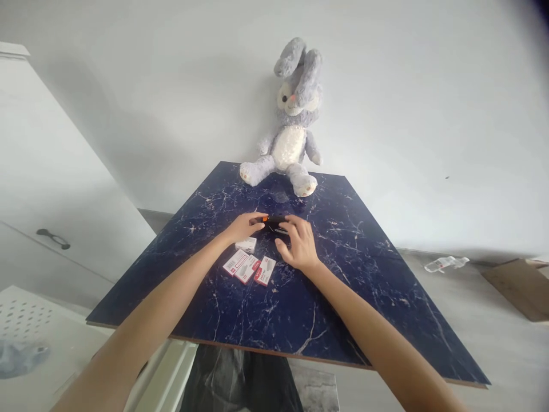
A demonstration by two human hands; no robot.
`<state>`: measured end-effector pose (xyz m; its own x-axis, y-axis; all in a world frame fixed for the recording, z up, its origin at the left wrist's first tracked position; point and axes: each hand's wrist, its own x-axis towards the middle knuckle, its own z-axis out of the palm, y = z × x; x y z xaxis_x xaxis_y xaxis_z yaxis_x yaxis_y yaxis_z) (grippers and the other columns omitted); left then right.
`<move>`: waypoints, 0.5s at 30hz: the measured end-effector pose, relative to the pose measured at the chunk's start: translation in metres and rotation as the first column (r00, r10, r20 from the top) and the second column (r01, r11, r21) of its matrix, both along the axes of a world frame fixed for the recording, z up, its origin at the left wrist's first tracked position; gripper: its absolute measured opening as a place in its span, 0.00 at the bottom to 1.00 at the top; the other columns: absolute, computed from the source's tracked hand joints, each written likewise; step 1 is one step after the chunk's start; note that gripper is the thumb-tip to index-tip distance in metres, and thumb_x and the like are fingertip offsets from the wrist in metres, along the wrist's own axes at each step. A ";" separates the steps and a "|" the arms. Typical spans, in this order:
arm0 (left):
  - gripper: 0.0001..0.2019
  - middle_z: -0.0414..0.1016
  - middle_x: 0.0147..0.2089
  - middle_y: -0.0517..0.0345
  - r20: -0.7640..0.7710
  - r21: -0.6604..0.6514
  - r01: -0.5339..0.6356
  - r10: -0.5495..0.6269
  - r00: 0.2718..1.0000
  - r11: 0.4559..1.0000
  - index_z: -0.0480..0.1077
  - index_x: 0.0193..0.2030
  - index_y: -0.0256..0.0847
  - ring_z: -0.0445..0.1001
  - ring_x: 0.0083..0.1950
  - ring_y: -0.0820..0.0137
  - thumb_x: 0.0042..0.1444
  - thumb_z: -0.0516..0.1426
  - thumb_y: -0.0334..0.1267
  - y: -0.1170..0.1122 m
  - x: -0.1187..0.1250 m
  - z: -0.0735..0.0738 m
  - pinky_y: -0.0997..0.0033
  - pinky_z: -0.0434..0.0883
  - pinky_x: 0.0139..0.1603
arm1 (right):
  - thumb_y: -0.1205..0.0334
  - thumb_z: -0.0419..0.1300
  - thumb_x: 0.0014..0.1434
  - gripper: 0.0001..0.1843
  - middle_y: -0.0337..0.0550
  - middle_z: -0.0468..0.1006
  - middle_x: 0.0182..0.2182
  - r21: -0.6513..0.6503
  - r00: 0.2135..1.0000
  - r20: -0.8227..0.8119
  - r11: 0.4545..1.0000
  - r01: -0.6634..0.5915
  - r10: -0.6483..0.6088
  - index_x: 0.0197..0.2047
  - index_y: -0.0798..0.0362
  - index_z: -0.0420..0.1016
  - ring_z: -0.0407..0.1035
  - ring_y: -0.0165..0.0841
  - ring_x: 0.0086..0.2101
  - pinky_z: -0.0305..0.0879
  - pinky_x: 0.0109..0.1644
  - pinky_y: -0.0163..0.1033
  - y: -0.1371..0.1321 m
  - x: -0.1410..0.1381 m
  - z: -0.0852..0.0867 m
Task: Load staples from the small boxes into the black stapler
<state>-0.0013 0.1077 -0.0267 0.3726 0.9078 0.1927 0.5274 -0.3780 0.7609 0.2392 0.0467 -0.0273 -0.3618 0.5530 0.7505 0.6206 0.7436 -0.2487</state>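
Note:
A black object with an orange part, apparently a stapler [274,221], lies between my hands above the dark blue table. My left hand [245,227] pinches its left end, thumb and forefinger around the orange part. My right hand [299,243] has its fingers bent over the right end, thumb lower and nearer me. A thin pale strip shows by the right fingers; its exact kind is too small to make out. Just below the left hand is a small white box [246,245]. Red-and-white staple boxes [265,270] lie nearer me, some of them overlapping.
The table [283,320] has a dark blue marbled top. A grey plush rabbit [291,143] sits at its far edge against the wall. White cabinets [47,189] stand to the left. On the floor at right are a clear plastic bottle [446,263] and a cardboard box [521,289].

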 end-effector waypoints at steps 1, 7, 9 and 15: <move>0.21 0.81 0.44 0.56 0.008 0.001 -0.004 0.004 1.000 1.000 0.74 0.60 0.45 0.75 0.39 0.66 0.60 0.57 0.44 0.000 0.000 0.000 0.65 0.71 0.45 | 0.55 0.58 0.64 0.16 0.53 0.69 0.55 -0.053 0.998 0.027 0.997 -0.063 0.064 0.53 0.50 0.69 0.66 0.47 0.54 0.64 0.59 0.54 -0.006 -0.002 0.001; 0.22 0.81 0.46 0.54 0.062 -0.001 0.003 -0.003 0.998 1.000 0.75 0.58 0.41 0.75 0.40 0.66 0.58 0.58 0.43 -0.001 0.001 0.000 0.64 0.71 0.47 | 0.46 0.65 0.58 0.26 0.50 0.71 0.52 -0.409 0.925 0.146 0.873 -0.266 0.350 0.56 0.49 0.69 0.70 0.43 0.49 0.69 0.54 0.48 -0.037 -0.018 0.013; 0.21 0.81 0.46 0.53 0.091 -0.032 -0.021 0.024 0.996 0.999 0.76 0.56 0.40 0.77 0.42 0.64 0.58 0.58 0.44 0.000 0.001 0.002 0.63 0.71 0.50 | 0.44 0.70 0.51 0.34 0.49 0.72 0.52 -0.440 0.896 0.211 0.857 -0.270 0.391 0.58 0.47 0.70 0.69 0.46 0.49 0.68 0.56 0.50 -0.042 -0.021 0.016; 0.16 0.82 0.50 0.53 0.142 -0.070 -0.007 0.017 0.990 0.998 0.80 0.49 0.42 0.78 0.52 0.58 0.60 0.58 0.47 0.001 -0.001 0.006 0.61 0.69 0.58 | 0.48 0.65 0.58 0.22 0.49 0.78 0.44 -0.406 0.890 0.307 0.892 -0.197 0.336 0.53 0.47 0.77 0.71 0.45 0.44 0.67 0.53 0.48 -0.026 -0.009 0.018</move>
